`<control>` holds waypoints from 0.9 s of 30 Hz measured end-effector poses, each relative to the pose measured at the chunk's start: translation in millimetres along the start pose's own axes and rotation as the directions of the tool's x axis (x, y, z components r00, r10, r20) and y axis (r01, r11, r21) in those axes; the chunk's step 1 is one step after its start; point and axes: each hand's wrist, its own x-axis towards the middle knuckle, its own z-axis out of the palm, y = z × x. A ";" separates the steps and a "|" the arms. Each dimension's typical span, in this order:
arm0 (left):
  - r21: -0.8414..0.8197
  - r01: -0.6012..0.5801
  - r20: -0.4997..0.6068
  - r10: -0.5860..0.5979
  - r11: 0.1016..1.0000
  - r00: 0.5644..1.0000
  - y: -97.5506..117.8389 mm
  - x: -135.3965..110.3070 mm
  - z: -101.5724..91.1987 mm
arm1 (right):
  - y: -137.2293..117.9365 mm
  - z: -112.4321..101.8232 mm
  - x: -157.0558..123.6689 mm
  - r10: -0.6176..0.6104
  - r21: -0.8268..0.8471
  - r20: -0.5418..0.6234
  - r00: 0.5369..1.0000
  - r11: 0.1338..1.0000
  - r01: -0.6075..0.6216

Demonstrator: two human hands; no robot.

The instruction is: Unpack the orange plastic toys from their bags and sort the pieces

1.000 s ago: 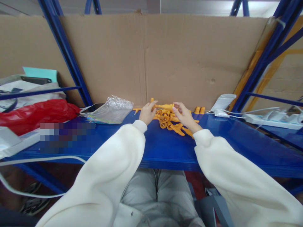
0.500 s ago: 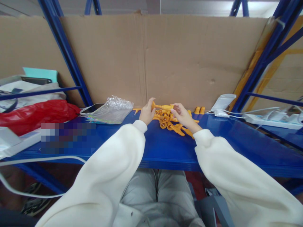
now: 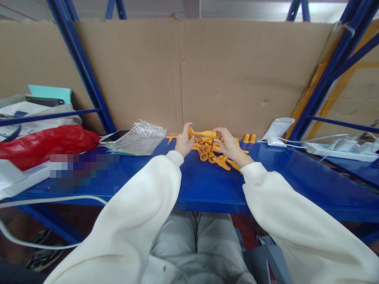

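A yellow plastic piece (image 3: 204, 134) with a flared end and a ribbed stem lies level between my two hands, above a heap of similar parts. My left hand (image 3: 184, 141) grips its flared left end between thumb and fingers. At its right end, the thumb and fingers of my right hand (image 3: 229, 145) are closed around it. Several yellow parts (image 3: 204, 156) with round cup-like openings lie below, on the blue tabletop (image 3: 210, 189). A yellow handle-like part (image 3: 222, 162) points toward me under my right hand. My right fingers partly cover the heap.
Two small yellow caps (image 3: 249, 138) stand behind on the right, near a white adapter (image 3: 278, 132) with cables. Clear plastic bags (image 3: 139, 138) lie to the left, beyond them a red bag (image 3: 47, 142). A cardboard sheet (image 3: 225, 71) and blue posts (image 3: 85, 71) bound the back.
Both hands stay nearly in place on the yellow piece. The piece has turned slightly between them, and the right fingers have shifted a little on its end.
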 end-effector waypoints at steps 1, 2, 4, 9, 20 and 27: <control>-0.010 -0.001 -0.003 0.001 1.000 1.000 -0.5 0.1 0.3 | -1.1 -0.6 0.0 0.007 0.006 0.002 1.000 1.000 -0.007; -0.017 -0.003 -0.004 0.003 1.000 1.000 -0.8 0.1 0.4 | -2.0 -0.7 -0.1 0.026 0.021 0.000 1.000 0.999 -0.026; -0.023 -0.003 0.000 0.003 1.000 1.000 -0.8 0.1 0.3 | -2.4 0.8 -0.4 0.099 0.081 -0.021 0.995 0.992 -0.097; -0.012 0.007 -0.002 -0.007 1.000 1.000 1.3 -0.9 -0.1 | 6.2 13.1 -0.9 0.324 0.319 0.006 0.946 0.896 -0.309; -0.093 0.020 0.026 -0.018 0.995 0.999 -9.1 0.3 7.2 | 2.2 3.0 1.8 0.132 0.138 0.024 0.991 0.981 -0.134; -0.075 0.045 0.026 -0.043 0.996 0.999 -3.0 0.2 3.0 | -5.0 -9.8 0.9 0.066 0.019 0.018 0.998 0.998 -0.067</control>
